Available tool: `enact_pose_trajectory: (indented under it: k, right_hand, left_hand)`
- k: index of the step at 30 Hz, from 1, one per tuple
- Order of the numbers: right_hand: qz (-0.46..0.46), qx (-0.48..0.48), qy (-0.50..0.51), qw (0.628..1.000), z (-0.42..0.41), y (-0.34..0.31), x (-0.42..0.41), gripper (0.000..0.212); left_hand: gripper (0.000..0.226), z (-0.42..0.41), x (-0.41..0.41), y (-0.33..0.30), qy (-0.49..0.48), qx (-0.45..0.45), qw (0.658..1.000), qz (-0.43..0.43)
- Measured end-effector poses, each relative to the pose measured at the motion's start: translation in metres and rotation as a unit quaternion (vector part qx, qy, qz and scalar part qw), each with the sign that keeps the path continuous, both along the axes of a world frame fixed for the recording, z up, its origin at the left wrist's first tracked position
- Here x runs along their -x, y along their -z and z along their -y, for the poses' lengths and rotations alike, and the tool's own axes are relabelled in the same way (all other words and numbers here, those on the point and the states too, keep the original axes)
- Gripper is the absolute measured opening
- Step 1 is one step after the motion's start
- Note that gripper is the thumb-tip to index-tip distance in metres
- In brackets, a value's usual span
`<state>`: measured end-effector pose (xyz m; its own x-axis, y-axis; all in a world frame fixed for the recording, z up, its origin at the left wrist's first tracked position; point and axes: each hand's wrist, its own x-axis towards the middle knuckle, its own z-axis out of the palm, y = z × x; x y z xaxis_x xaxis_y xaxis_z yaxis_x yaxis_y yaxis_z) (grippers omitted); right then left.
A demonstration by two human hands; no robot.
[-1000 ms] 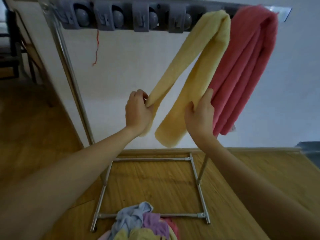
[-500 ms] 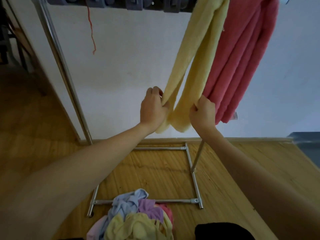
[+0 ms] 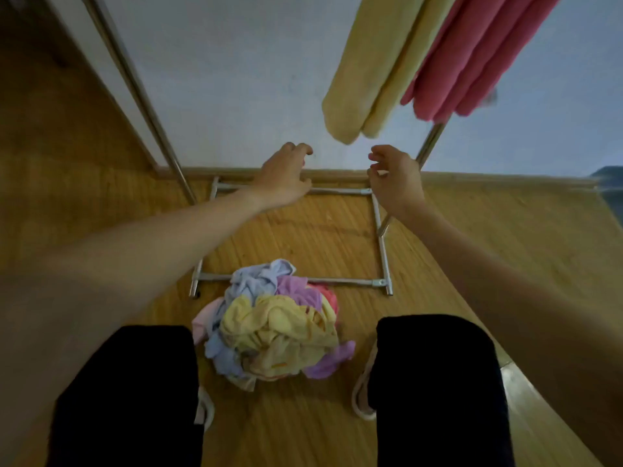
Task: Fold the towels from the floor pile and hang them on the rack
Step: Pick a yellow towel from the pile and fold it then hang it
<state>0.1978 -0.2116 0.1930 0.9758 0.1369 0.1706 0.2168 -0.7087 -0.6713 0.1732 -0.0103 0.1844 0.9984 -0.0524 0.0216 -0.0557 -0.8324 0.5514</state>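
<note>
Both hands (image 3: pixel 286 178) released yellow towel (image 3: pixel 367 69); hanging.

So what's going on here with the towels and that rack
A person is hanging towels on a metal rack. A folded yellow towel and a pink towel hang side by side from it. Both hands are empty with fingers loosely curled: the left hand and right hand sit just below the yellow towel, touching nothing. A jumbled pile of towels waits on the wooden floor between the person's legs, unfolded.
</note>
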Motion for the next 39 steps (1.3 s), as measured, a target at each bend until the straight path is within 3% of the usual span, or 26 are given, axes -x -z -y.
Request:
enact_pose_trajectory:
  k: [4, 10, 14, 18, 25, 28, 32, 36, 39]
  right_hand:
    - [-0.132, 0.097, -0.052, 0.985, -0.009, 0.08, 0.041, 0.041]
    - [-0.302, 0.191, -0.197, 0.913, -0.035, 0.193, 0.113, 0.041]
    - [-0.35, 0.232, -0.252, 0.872, -0.057, 0.243, 0.142, 0.051]
    - [-0.32, 0.242, -0.271, 0.875, -0.081, 0.274, 0.151, 0.059]
    - [-0.306, 0.258, -0.271, 0.875, -0.098, 0.313, 0.139, 0.07]
    - [-0.279, 0.29, -0.283, 0.871, -0.095, 0.32, 0.141, 0.058]
    - [-0.318, 0.248, -0.254, 0.879, -0.087, 0.322, 0.15, 0.033]
    - [-0.361, 0.237, -0.252, 0.866, -0.082, 0.315, 0.159, 0.036]
    - [-0.356, 0.223, -0.259, 0.87, -0.081, 0.301, 0.161, 0.041]
  left_hand:
    - [0.051, -0.026, 0.041, 0.067, -0.035, -0.017, 0.995, -0.092]
    - [0.039, -0.056, 0.1, 0.168, -0.04, -0.055, 0.966, -0.248]
    - [0.04, -0.079, 0.125, 0.226, -0.055, -0.068, 0.946, -0.313]
    - [0.023, -0.098, 0.147, 0.277, -0.105, -0.039, 0.922, -0.37]
    - [0.034, -0.114, 0.161, 0.363, -0.164, 0.042, 0.91, -0.379]
    - [0.044, -0.101, 0.161, 0.343, -0.231, 0.064, 0.894, -0.377]
    - [0.029, -0.09, 0.165, 0.335, -0.314, 0.079, 0.89, -0.323]
    - [0.021, -0.083, 0.168, 0.315, -0.367, 0.165, 0.882, -0.244]
    - [0.017, -0.08, 0.165, 0.283, -0.35, 0.239, 0.883, -0.203]
